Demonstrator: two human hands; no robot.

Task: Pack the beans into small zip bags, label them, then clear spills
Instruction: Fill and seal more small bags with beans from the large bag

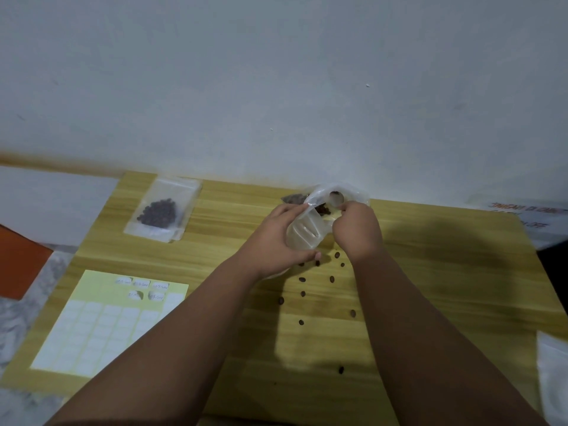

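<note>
Beans, oval, dot the woodgrain table as left hand and right hand grip a crinkly clear bag.

Wall closes top of frame behind table. Upper left: filled bag lying flat. Lower left: label sheet. Centre: open bag between left hand and right hand, loose beans scattered just below. Free wood: strip between filled bag and hands; right half, up to white plastic at right edge.

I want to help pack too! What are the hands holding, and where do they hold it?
The left hand grips the clear zip bag round its side; the right hand seems to pinch its open top.
</note>
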